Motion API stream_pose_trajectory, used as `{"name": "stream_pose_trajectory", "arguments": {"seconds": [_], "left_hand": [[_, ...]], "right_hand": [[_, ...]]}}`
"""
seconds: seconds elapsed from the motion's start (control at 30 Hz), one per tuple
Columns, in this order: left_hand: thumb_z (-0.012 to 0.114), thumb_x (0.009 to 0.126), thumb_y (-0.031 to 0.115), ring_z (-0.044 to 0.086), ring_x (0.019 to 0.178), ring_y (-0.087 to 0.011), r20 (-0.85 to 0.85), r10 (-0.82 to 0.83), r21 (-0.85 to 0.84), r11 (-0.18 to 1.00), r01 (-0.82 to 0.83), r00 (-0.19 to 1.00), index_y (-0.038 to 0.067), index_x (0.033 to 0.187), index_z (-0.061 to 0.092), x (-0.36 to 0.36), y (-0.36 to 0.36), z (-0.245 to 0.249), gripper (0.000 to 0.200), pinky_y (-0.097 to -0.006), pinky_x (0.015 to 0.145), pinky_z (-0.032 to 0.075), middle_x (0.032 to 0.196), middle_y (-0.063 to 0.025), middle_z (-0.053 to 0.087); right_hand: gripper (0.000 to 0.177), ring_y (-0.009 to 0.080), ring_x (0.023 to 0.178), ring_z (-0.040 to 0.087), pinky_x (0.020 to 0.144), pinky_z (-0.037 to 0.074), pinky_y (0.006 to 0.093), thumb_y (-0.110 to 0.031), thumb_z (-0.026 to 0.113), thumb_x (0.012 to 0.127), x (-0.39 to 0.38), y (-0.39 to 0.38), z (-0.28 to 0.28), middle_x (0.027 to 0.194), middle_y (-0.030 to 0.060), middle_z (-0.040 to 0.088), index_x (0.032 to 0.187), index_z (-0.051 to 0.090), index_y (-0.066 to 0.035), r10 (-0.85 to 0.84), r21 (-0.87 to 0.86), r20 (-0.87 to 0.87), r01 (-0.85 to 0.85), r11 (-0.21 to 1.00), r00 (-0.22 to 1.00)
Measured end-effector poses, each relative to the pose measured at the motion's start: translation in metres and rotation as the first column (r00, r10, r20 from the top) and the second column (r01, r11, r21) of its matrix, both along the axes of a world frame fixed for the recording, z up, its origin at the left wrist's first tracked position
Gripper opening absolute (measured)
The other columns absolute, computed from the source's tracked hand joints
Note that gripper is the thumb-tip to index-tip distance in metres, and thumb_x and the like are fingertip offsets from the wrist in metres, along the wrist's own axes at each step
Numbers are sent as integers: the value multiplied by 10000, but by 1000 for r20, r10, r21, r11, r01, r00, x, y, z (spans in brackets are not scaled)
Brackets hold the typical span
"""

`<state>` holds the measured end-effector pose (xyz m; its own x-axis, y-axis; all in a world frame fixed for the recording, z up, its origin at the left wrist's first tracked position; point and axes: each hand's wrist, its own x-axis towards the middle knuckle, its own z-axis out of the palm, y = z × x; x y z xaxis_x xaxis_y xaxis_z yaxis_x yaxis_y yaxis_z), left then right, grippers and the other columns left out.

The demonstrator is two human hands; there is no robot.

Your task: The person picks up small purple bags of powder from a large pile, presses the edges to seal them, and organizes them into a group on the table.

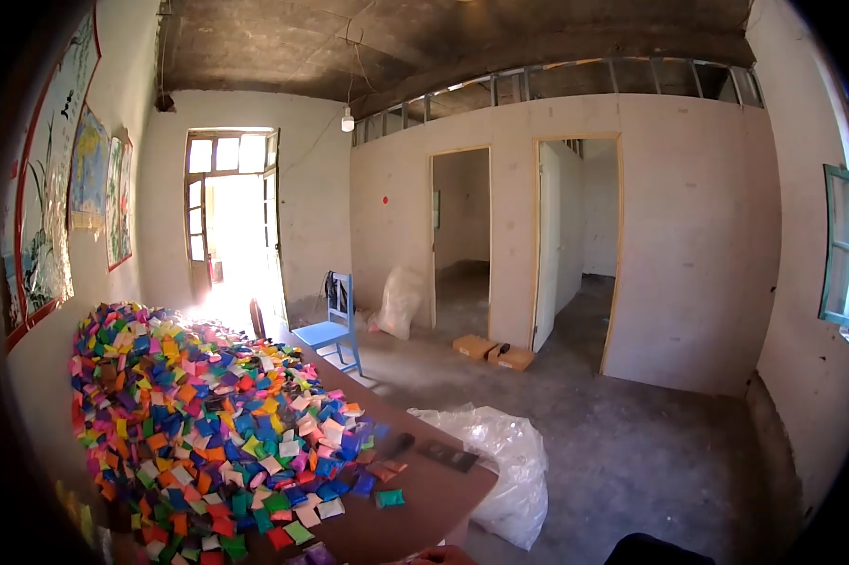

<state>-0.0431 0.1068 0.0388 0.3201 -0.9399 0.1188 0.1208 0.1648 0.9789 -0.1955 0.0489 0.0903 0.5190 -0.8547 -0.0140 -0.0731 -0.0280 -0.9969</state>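
The heap of small squares [208, 414] looks like matt folded paper; the table [429, 504] beneath is smooth brown wood with a dull sheen; the bag [514, 461] beside it is clear, glossy, crinkled plastic; the chair [323, 332] is blue-painted wood; the floor [632, 443] is rough grey concrete; the walls [697, 235] are matt plaster; the posters [53, 217] are glossy.

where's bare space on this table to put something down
The brown wooden table is bare mainly at its near right corner, between the heap of colourful small squares and the dark flat object. Everything left of that is buried.
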Motion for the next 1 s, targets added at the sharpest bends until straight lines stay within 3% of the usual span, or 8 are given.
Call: {"name": "stream_pose_trajectory", "arguments": {"seconds": [0.27, 0.37, 0.53, 0.6, 0.67, 0.73, 0.87, 1.0], "left_hand": [[592, 1027, 215, 607, 871, -170, 159, -31, 6, 1000, 31, 987, -13, 1057, 664, 9, 6, 13, 241, -314, 776, 505, 931, -82, 672], [624, 1007, 219, 620, 944, -182, -92, -90, 74, 993, 97, 992, 17, 1116, 683, -2, 13, 59, 237, -318, 821, 512, 1031, -101, 687], [692, 963, 323, 690, 944, -300, 690, -51, -9, 997, 80, 722, 72, 1148, 702, 3, -6, 2, 312, -459, 814, 549, 1086, -151, 729], [627, 983, 188, 580, 725, -105, 286, -63, 245, 969, -10, 956, -16, 964, 664, 1, 3, 50, 208, -277, 639, 469, 799, -41, 640], [596, 995, 162, 544, 695, -99, 264, 18, 137, 989, -56, 964, -9, 939, 646, -4, -2, 43, 187, -277, 623, 454, 790, -30, 619], [608, 997, 180, 535, 689, -87, 297, -38, 224, 974, -31, 954, -2, 953, 645, -2, -3, 44, 190, -264, 616, 448, 813, -19, 625], [617, 1005, 180, 549, 699, -68, -65, 10, 257, 966, 7, 998, 4, 1012, 650, -12, -4, 27, 179, -231, 616, 441, 798, -2, 623], [638, 999, 165, 560, 707, -71, -81, 14, 297, 955, 10, 997, -4, 1044, 647, -13, -2, 21, 175, -232, 626, 451, 818, -6, 633]], "right_hand": [[296, 189, 948, 683, 853, 545, 343, -324, 670, 962, 2, 4, 12, 1030, 81, 737, 1040, 748, -49, -11, 88, -49, 15, 996, 999], [287, 143, 890, 653, 807, 528, 299, -281, 669, 974, 2, -25, -32, 970, 40, 713, 1097, 729, -29, -35, -25, 2, 35, 999, 999], [297, 129, 993, 639, 916, 500, 298, -262, 683, 967, -1, -25, -28, 1062, 65, 705, 1131, 709, -15, -30, 86, -14, 31, 996, 999], [330, 132, 1028, 632, 898, 517, 306, -247, 666, 982, -1, -24, -33, 1141, 63, 698, 1225, 685, -26, -13, 128, 35, 8, 992, 999], [343, 119, 1011, 624, 867, 521, 289, -238, 657, 989, 1, -20, -32, 1156, 46, 685, 1263, 666, -32, 41, 212, 257, -98, 972, 966], [314, 90, 973, 609, 833, 508, 251, -232, 647, 1000, -2, -20, -39, 1102, 17, 679, 1237, 671, -27, 47, 202, 103, -67, 977, 994], [215, 64, 838, 573, 734, 479, 239, -189, 638, 1000, -1, -17, -35, 931, -8, 661, 1101, 692, -6, -70, 314, 224, -4, 949, 972], [189, 50, 803, 567, 705, 470, 226, -181, 627, 1006, -1, -20, -45, 929, -13, 664, 1072, 690, -17, -75, 392, 219, -17, 920, 973]]}}
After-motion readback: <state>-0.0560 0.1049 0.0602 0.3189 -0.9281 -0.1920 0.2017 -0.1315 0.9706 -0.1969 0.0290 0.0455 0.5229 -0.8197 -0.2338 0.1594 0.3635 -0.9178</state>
